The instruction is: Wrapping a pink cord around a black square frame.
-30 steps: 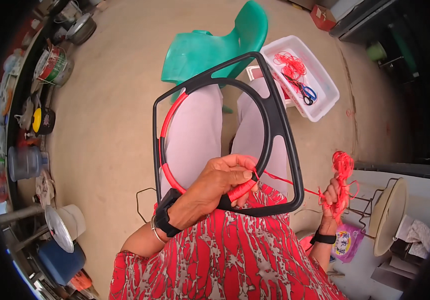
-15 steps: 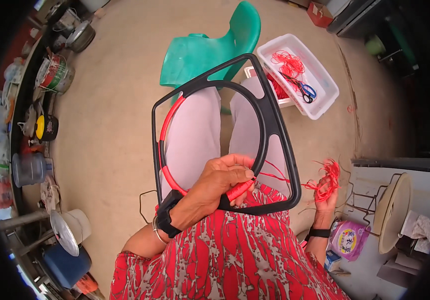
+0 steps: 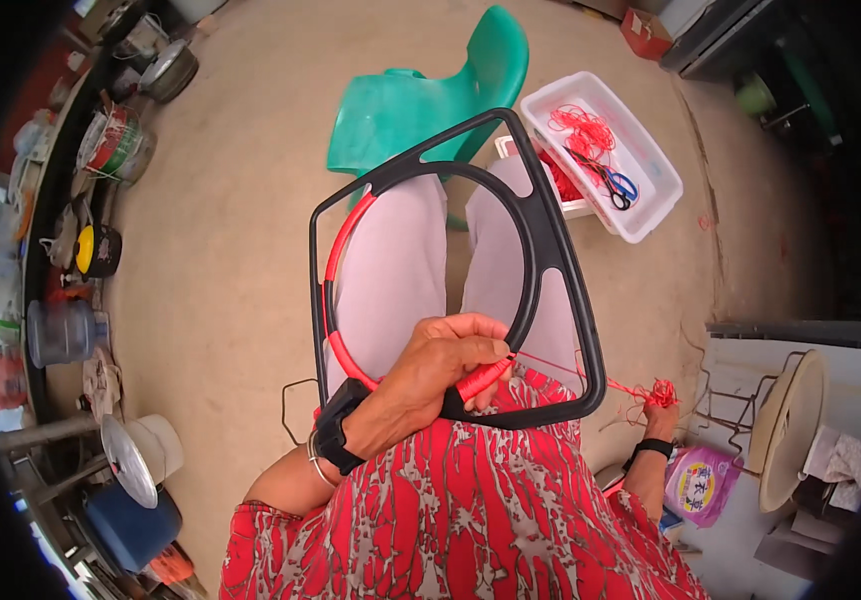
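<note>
A black plastic frame (image 3: 554,240) with a round ring inside a squarish outer rim lies across my thighs. Glossy red cord (image 3: 482,379) is wound round the ring's lower part, with more red winding (image 3: 335,240) on its left side. My left hand (image 3: 447,362) pinches the ring at the end of the lower winding, thumb on top and some fingertips below. From that spot a thin strand stretches right, over the outer rim, to a tangled bunch of red cord (image 3: 663,392). My right hand (image 3: 660,418) is closed round this bunch, out beyond the frame's right side.
Ahead stands a green plastic chair (image 3: 390,120). Right of it, a white tub (image 3: 655,205) holds loose red cord and blue-handled scissors (image 3: 622,188). Pots and a water jug (image 3: 60,333) line the left; a round beige lid (image 3: 790,430) and purple bag (image 3: 700,482) are at right.
My right hand has moved slightly down and right with the bunch, which looks more gathered. The strand between my hands is straighter. My left hand keeps its hold on the ring.
</note>
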The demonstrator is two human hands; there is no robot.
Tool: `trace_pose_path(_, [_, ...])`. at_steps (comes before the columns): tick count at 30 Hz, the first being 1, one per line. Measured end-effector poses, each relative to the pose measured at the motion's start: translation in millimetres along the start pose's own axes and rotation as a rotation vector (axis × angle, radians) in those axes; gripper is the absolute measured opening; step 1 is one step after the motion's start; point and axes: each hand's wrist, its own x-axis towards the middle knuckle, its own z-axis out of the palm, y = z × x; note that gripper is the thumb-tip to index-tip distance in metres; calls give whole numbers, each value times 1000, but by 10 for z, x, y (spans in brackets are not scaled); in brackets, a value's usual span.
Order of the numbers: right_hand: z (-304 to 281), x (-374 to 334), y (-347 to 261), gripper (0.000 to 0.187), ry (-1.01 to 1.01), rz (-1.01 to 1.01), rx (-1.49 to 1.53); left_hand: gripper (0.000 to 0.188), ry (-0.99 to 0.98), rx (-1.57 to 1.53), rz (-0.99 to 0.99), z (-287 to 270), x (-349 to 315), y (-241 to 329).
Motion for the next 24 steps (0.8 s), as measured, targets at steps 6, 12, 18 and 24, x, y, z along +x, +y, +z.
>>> trace_pose_path(6, [1429, -1978, 1154, 19, -458, 112, -310, 10, 40, 6, -17, -37, 79, -169])
trace_pose_path(12, [2091, -3464, 1495, 19, -881, 435, -299, 12, -124, 53, -102, -39, 168, -108])
trace_pose_path(18, [2004, -4185, 1787, 33, -1139, 360, -816, 18, -123, 59, -92, -16, 115, -65])
trace_pose_path(24, [1858, -4097, 1626, 35, -1063, 378, -630, 19, -140, 37, -83, -47, 89, -34])
